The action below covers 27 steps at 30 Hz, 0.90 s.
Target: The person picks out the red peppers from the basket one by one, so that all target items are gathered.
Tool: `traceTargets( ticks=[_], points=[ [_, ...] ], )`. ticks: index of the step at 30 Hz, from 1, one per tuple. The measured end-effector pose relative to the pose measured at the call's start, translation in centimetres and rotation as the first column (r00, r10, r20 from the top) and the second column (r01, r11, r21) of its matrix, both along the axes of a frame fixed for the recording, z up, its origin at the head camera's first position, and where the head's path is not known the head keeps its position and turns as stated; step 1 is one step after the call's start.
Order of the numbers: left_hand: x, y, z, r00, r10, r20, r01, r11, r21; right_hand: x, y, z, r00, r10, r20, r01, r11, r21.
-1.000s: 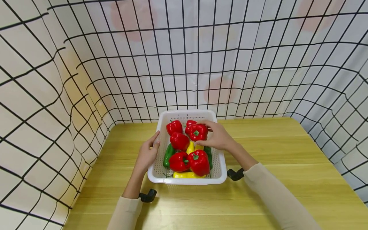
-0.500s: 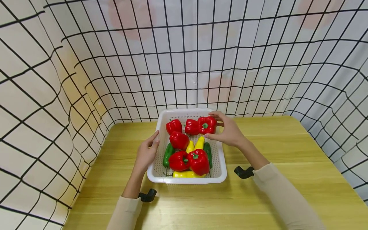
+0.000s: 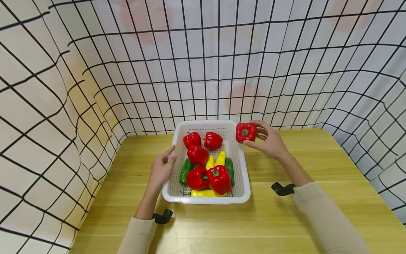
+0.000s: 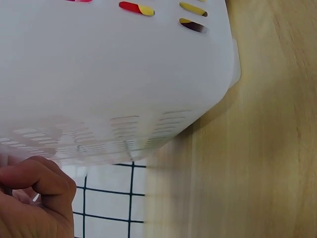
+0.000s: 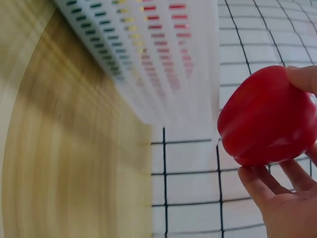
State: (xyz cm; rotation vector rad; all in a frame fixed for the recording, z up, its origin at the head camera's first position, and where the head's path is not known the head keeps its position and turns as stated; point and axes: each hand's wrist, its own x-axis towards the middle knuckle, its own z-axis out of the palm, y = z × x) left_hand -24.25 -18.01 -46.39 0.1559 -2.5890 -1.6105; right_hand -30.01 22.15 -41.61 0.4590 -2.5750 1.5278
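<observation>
My right hand (image 3: 269, 143) pinches a red bell pepper (image 3: 246, 132) between thumb and fingers, stem toward the head camera, over the back right corner of the white basket (image 3: 206, 200). In the right wrist view, the bell pepper (image 5: 267, 116) is raised beside the basket wall (image 5: 148, 59), fingers below and thumb above. My left hand (image 3: 160, 171) grips the basket's left rim; its bent fingers (image 4: 44, 183) show beside the wall in the left wrist view. Inside lie several red bell peppers (image 3: 198, 155), yellow peppers (image 3: 220, 158) and green peppers (image 3: 186, 171).
The basket stands on a wooden table (image 3: 203, 229), near its back edge. A white cloth with a black grid (image 3: 209, 70) rises behind the table and along both sides. Black wrist mounts (image 3: 163, 216) jut inward from both forearms.
My right hand has carried the red bell pepper up and to the right, out from among the others to the basket's back right corner. The left hand and basket have stayed put.
</observation>
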Motion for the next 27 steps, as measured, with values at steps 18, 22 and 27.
traceTargets(
  ticks=[18, 22, 27],
  points=[
    [0.0, 0.0, -0.2, 1.000, 0.001, 0.003, -0.001, 1.000, 0.031, -2.5, 4.5, -4.6, 0.984, -0.060, 0.170, 0.073, 0.995, -0.068],
    [-0.1, 0.0, -0.2, 1.000, 0.003, 0.001, -0.003, 0.999, 0.038, -3.1, 5.1, -6.0, 0.976, -0.078, 0.201, 0.090, 0.995, -0.049],
    [0.0, -0.1, -0.2, 1.000, -0.014, 0.013, 0.013, 0.998, 0.057, -3.6, 5.7, -7.3, 0.977, -0.069, 0.202, 0.078, 0.996, -0.037]
  ],
)
